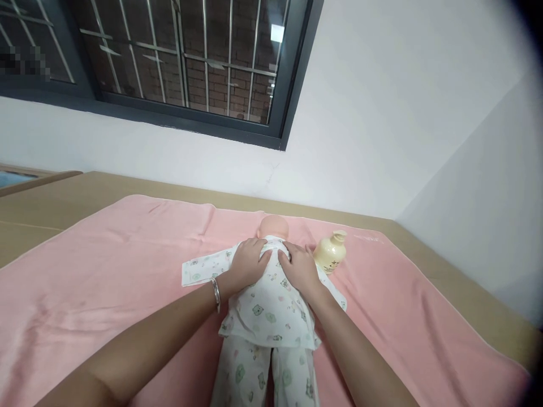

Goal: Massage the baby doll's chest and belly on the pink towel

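An indoor room, either a home or a baby-care training room; which cannot be told. At 11 o'clock a dark-framed window (182,70) shows metal bars (206,56) and bricks (218,93) beyond; a plain white wall (382,102) fills 2 o'clock. A wooden top (80,203), bare at 9, bears a pink blanket (139,249), a clothed doll (271,311) at 6 and a bottle (331,252) at 4.

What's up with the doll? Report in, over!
Left fingers and right fingers on printed shirt. Doll lying on pink blanket. Yellow bottle close on the right, might get bumped.
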Available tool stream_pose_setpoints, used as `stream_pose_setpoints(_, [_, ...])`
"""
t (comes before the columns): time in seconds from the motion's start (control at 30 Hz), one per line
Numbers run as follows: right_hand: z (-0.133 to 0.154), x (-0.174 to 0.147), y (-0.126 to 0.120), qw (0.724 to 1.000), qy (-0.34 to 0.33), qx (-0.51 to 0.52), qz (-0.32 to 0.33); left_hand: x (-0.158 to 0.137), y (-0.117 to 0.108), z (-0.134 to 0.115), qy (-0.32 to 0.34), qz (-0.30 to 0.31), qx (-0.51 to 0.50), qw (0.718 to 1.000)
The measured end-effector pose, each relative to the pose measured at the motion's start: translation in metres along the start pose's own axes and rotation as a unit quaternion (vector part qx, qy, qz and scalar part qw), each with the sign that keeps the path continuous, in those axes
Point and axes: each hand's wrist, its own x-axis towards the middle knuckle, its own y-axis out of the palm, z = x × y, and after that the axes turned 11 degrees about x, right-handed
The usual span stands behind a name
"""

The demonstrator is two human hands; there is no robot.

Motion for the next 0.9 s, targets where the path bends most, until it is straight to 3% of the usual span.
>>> stream_pose_setpoints(0.23, [-0.006, -0.001, 0.006, 0.998, 0.025, 0.055, -0.011, -0.002, 0.007, 0.003, 0.025, -0.026, -0.039, 0.999])
stream_pose_setpoints(0.37, [-0.003, -0.002, 0.006, 0.996, 0.022, 0.076, -0.036, -0.006, 0.016, 0.008, 0.006, -0.056, -0.067, 0.996])
stream_pose_setpoints(0.53, [0.016, -0.011, 0.005, 0.994, -0.034, 0.044, -0.097, -0.012, 0.021, 0.011, -0.006, -0.105, -0.125, 0.987])
stream_pose_setpoints(0.6, [0.024, -0.016, 0.007, 0.995, -0.063, 0.023, -0.078, -0.014, 0.020, 0.011, -0.008, -0.115, -0.138, 0.984])
stream_pose_setpoints(0.73, [0.032, -0.020, 0.010, 0.997, -0.063, 0.019, 0.029, -0.014, 0.021, 0.012, -0.006, -0.117, -0.145, 0.982])
stream_pose_setpoints(0.9, [0.032, -0.020, 0.008, 0.999, -0.045, 0.025, -0.014, -0.013, 0.023, 0.013, -0.005, -0.118, -0.146, 0.982])
